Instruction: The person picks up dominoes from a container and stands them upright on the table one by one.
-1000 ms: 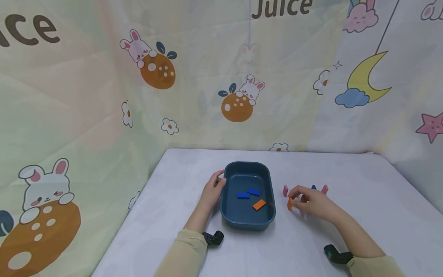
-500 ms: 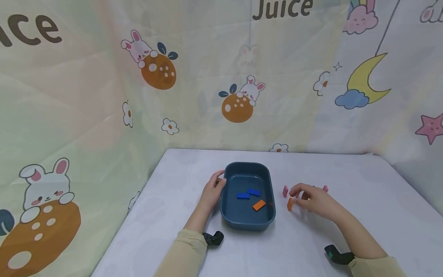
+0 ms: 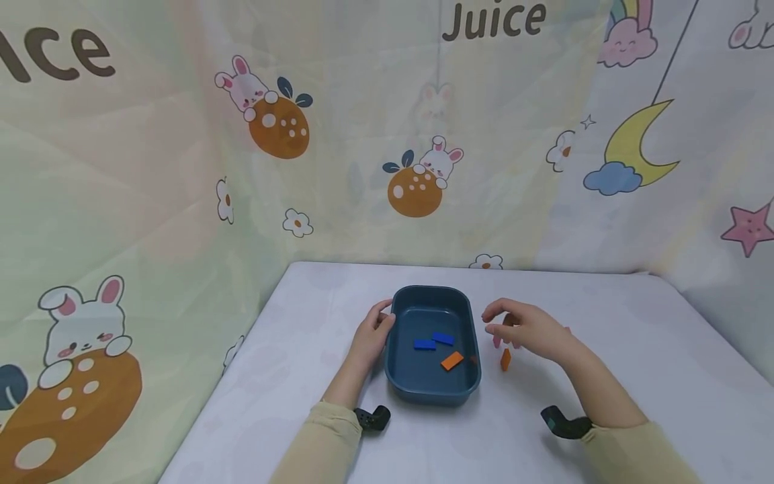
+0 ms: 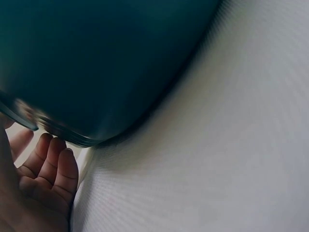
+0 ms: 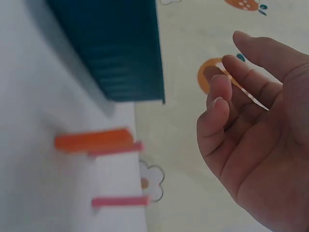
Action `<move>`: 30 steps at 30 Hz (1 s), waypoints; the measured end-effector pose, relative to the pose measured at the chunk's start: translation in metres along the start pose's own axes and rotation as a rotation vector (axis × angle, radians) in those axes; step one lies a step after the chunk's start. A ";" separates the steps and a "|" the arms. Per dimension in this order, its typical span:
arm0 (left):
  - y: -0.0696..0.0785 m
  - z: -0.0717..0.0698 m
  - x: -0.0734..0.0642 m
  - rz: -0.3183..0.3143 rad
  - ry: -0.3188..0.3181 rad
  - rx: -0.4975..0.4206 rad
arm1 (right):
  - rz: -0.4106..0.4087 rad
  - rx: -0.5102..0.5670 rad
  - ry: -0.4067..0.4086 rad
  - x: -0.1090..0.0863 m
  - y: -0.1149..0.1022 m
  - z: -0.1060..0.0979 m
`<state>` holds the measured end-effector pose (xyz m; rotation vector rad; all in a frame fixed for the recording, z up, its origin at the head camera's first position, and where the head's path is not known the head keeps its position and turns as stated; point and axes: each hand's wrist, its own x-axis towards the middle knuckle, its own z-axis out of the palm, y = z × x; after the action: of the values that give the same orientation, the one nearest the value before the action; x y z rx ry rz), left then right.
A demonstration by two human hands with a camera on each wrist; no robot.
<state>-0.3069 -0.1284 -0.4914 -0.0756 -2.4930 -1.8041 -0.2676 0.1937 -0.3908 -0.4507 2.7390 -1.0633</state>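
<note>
left hand (image 3: 371,334) grips the bin (image 3: 432,396) on its left side; right hand (image 3: 533,329), fingers parted, hovers right of it. an orange block (image 3: 505,360) stands there; blue blocks (image 3: 443,339) lie inside.

in the head view the right hand (image 3: 531,329) partly hides a pink block (image 3: 496,341). the left wrist view cuts off the tub (image 4: 96,63) and the left hand (image 4: 41,193). the right wrist view blurs the orange block (image 5: 94,140) and cuts off the right hand.

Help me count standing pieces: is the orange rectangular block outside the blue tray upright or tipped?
Upright: the orange block, taller than wide, stands on the white table.
</note>
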 end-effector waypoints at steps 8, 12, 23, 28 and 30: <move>-0.001 0.001 0.000 -0.003 -0.001 0.001 | -0.004 0.051 -0.139 0.031 -0.032 0.005; -0.002 0.001 0.001 0.000 0.001 0.009 | -0.057 0.050 -0.245 0.049 -0.045 0.009; 0.000 -0.001 0.000 -0.016 -0.020 0.000 | -0.055 0.030 -0.368 0.096 -0.060 0.047; 0.001 -0.001 -0.001 -0.016 -0.022 0.001 | -0.033 -0.028 -0.372 0.106 -0.061 0.064; 0.001 -0.002 -0.001 -0.018 -0.022 -0.003 | -0.013 -0.055 -0.381 0.107 -0.061 0.070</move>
<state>-0.3060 -0.1295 -0.4900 -0.0738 -2.5135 -1.8239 -0.3368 0.0708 -0.4060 -0.6099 2.4340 -0.8077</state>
